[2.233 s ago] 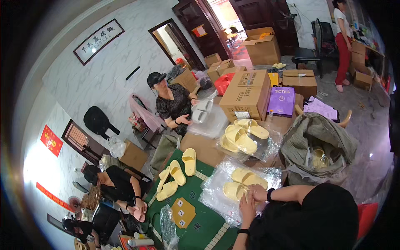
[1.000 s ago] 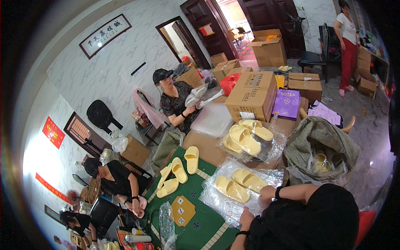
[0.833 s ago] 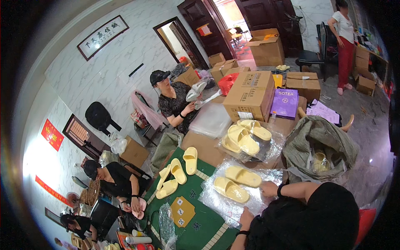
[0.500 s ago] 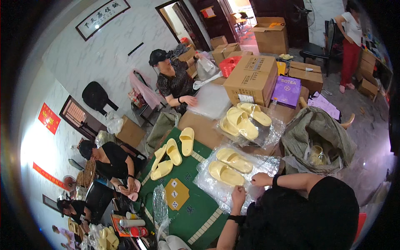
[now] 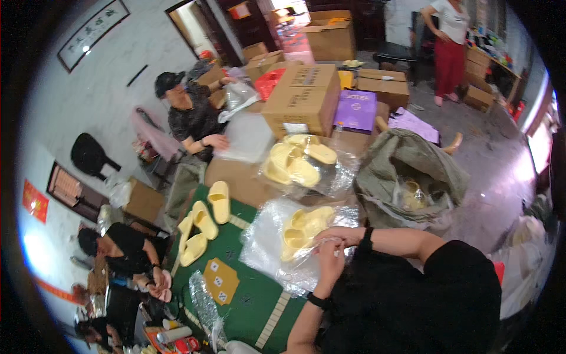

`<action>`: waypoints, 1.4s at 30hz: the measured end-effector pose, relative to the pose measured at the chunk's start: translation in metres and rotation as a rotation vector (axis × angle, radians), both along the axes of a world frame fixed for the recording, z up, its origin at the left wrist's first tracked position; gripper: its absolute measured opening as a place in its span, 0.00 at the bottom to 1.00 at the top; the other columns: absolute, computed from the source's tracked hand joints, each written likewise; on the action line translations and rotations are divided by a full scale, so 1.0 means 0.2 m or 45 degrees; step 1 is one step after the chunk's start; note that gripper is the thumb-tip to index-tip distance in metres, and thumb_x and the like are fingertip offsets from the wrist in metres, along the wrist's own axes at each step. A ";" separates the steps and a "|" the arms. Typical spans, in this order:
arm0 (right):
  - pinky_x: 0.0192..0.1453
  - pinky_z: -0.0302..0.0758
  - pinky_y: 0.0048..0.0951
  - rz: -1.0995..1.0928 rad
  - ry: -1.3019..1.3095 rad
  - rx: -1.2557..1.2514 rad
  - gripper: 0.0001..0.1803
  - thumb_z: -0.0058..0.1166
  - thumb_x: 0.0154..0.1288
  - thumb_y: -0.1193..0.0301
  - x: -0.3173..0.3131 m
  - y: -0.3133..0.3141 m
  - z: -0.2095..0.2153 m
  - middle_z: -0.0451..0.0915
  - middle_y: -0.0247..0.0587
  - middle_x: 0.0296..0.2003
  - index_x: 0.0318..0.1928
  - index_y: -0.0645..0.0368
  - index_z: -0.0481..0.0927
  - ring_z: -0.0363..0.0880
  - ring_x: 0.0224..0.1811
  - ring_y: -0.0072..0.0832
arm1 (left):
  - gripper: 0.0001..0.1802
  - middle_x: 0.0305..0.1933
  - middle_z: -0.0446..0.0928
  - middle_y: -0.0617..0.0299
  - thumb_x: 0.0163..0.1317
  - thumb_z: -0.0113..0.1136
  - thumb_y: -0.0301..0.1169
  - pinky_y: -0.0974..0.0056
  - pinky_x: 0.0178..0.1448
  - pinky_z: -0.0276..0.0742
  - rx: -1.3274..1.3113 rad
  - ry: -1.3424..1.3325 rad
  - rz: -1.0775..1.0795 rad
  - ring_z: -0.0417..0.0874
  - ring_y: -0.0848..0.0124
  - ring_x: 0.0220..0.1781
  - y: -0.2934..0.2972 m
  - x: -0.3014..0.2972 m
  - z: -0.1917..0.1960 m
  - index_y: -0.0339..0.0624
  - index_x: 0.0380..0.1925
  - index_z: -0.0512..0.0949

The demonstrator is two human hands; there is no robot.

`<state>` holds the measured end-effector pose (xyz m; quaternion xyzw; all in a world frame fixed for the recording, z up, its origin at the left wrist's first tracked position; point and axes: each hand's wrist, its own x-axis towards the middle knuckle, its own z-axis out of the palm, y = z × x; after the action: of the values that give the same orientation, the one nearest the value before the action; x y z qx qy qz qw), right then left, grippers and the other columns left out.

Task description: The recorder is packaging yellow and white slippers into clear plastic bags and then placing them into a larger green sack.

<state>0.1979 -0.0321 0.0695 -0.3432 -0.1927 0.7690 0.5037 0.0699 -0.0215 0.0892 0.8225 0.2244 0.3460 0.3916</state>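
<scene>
A pair of pale yellow slippers lies in a clear plastic bag on the near right side of the green table mat. My left hand and my right hand meet at the right end of the pair. Their fingers are closed on the bag's clear film, though the fingertips are partly hidden and slightly blurred. A dark band circles each of my wrists. Just beyond, more yellow slippers rest on clear film. Several unwrapped yellow slippers stand on the mat to the left.
A large woven sack gapes open at the right, with wrapped slippers inside. Behind are a cardboard carton and a purple box. A co-worker in a black cap touches stacked clear film; another person handles a pink slipper at the left.
My hands have come together at the bag's right side, where they were apart before. The slippers now lie closer together under the film. The whole view has swung to the right.
</scene>
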 end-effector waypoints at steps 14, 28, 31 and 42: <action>0.47 0.74 0.31 -0.953 0.031 0.021 0.14 0.47 0.57 0.75 0.71 -0.66 0.33 0.76 0.50 0.40 0.44 0.69 0.70 0.77 0.40 0.31 | 0.27 0.42 0.68 0.52 0.50 0.63 0.37 0.62 0.49 0.64 -0.523 0.216 -0.263 0.69 0.59 0.45 -0.26 0.47 -0.14 0.34 0.45 0.65; 0.46 0.71 0.33 -1.339 -0.050 -0.921 0.17 0.43 0.61 0.67 1.07 -1.52 -0.83 0.68 0.49 0.47 0.49 0.59 0.64 0.70 0.47 0.34 | 0.24 0.61 0.59 0.51 0.65 0.40 0.42 0.36 0.56 0.58 -2.371 0.274 -0.111 0.61 0.49 0.61 -0.48 1.04 -0.67 0.38 0.56 0.58; 0.40 0.70 0.33 -0.870 -0.638 -0.820 0.26 0.42 0.62 0.65 1.20 -1.38 -0.92 0.69 0.47 0.48 0.59 0.58 0.57 0.71 0.41 0.33 | 0.23 0.60 0.61 0.52 0.66 0.37 0.39 0.42 0.61 0.57 -2.517 0.049 -0.033 0.63 0.54 0.60 -0.53 1.01 -0.60 0.35 0.55 0.59; 0.37 0.71 0.36 0.190 -1.984 -0.219 0.20 0.46 0.56 0.58 1.30 -0.95 -0.39 0.78 0.52 0.27 0.28 0.65 0.77 0.74 0.29 0.47 | 0.38 0.43 0.73 0.53 0.50 0.61 0.47 0.61 0.32 0.73 -1.717 1.044 -0.137 0.76 0.66 0.36 -0.50 0.92 -0.20 0.28 0.51 0.63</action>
<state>0.4575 -0.2230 -0.0084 -0.8073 -0.4526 0.3508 0.1424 0.2548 -0.1210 0.0485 0.4796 0.4719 -0.2147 0.7080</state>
